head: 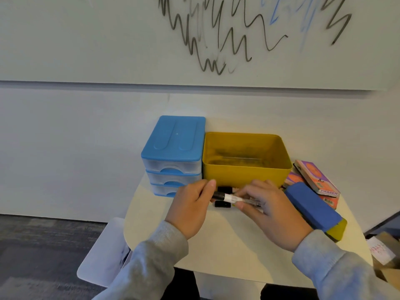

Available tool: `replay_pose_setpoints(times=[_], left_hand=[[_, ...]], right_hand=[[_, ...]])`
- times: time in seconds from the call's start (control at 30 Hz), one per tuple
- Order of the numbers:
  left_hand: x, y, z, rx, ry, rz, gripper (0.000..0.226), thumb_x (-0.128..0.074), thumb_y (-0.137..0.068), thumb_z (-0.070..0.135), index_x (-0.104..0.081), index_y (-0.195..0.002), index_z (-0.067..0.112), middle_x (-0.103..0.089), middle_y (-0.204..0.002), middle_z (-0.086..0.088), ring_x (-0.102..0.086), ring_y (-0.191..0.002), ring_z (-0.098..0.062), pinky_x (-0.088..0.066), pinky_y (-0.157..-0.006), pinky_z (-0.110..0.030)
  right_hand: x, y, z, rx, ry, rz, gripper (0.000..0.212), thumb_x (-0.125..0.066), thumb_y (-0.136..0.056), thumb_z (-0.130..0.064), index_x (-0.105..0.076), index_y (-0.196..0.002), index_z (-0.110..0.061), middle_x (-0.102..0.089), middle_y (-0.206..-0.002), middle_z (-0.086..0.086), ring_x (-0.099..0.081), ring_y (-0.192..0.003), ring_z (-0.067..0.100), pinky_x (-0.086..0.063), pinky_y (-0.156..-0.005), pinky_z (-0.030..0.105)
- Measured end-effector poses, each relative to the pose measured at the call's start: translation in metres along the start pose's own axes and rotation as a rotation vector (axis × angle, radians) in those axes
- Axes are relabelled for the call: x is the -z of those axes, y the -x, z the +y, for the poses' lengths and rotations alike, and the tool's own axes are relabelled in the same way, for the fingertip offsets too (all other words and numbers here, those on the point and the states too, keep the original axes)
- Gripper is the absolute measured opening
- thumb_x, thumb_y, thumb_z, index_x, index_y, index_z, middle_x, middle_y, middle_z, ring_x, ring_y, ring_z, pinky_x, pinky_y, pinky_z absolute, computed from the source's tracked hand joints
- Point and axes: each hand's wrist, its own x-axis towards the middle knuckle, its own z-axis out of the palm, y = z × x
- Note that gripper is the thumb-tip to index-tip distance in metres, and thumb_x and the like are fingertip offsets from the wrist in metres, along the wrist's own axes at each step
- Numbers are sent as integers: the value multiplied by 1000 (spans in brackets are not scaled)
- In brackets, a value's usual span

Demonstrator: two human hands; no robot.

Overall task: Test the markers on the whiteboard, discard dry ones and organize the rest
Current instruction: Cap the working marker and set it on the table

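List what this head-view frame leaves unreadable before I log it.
- Marker: both hands cover most of it; whether the left hand is capping or uncapping it is unclear.
- Two other black-capped markers: bodies hidden behind the right hand.
- Drawer unit: frosted fronts hide contents.
- Yellow bin: floor blurred, dark smudges unidentifiable.
- Scribbles on the whiteboard: cut off at the top edge.

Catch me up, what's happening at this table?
A person holds one marker in both hands: the left hand grips its black cap end, the right hand the barrel. Two more black-capped markers lie on the table beside it. The yellow bin looks empty, and the blue drawer unit is closed. The whiteboard shows black and blue scribbles.
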Motion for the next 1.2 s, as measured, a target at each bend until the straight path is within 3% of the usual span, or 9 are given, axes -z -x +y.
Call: replay_pose_setpoints(times=[0.07,0.23,0.43,0.53,0.77,0.97,1.2], left_hand=[[-4,4,-12,24,-66,-59,31,-48,-102,39,-59,-83,16,-57,-68,4,-53,-66,-13,-50,-68,-37],[-10,11,-28,57,-186,-97,7,-63,-94,37,-61,-93,30,-61,-78,10,-57,-74,-7,-53,-71,-23],[-13,4,-33,31,-214,-40,10,-70,-90,26,-61,-89,30,-61,-76,9,-58,-73,-9,-56,-74,-32],[-16,2,-35,25,-242,-8,11,-71,-89,27,-60,-90,31,-61,-74,10,-58,-72,-8,-56,-73,-34],[-18,3,-38,5,-229,8,12,-70,-90,26,-60,-90,32,-60,-75,11,-58,-70,-8,-57,-72,-35],[-17,8,-40,-1,-193,14,14,-70,-89,23,-60,-87,31,-60,-75,9,-57,-69,-11,-56,-72,-34],[-15,10,-40,20,-183,29,14,-70,-89,22,-60,-87,31,-59,-74,9,-56,-66,-9,-57,-72,-32]], right_hand=[[-9,9,12,3,120,-31,26,-47,-96,-55,-66,-107,-41,-55,-98,-23,-44,-94,7,-42,-77,39],[-34,27,26,46,339,50,30,-45,-97,-45,-71,-108,-35,-60,-103,-16,-52,-99,18,-41,-73,39],[-40,19,29,95,338,184,11,-66,-94,-20,-70,-103,-25,-59,-106,-3,-54,-93,22,-45,-71,37],[-43,14,33,64,339,202,13,-73,-88,-16,-69,-98,-24,-59,-102,-2,-56,-90,25,-45,-71,37],[-43,15,33,47,345,212,16,-73,-88,-19,-66,-100,-27,-56,-104,-7,-50,-92,20,-34,-74,33],[-43,17,34,10,320,218,16,-61,-89,-34,-66,-104,-28,-53,-106,-10,-48,-94,16,-32,-76,33],[-45,16,33,-34,352,190,18,-59,-88,-39,-65,-104,-31,-52,-106,-11,-48,-96,17,-34,-78,36]])
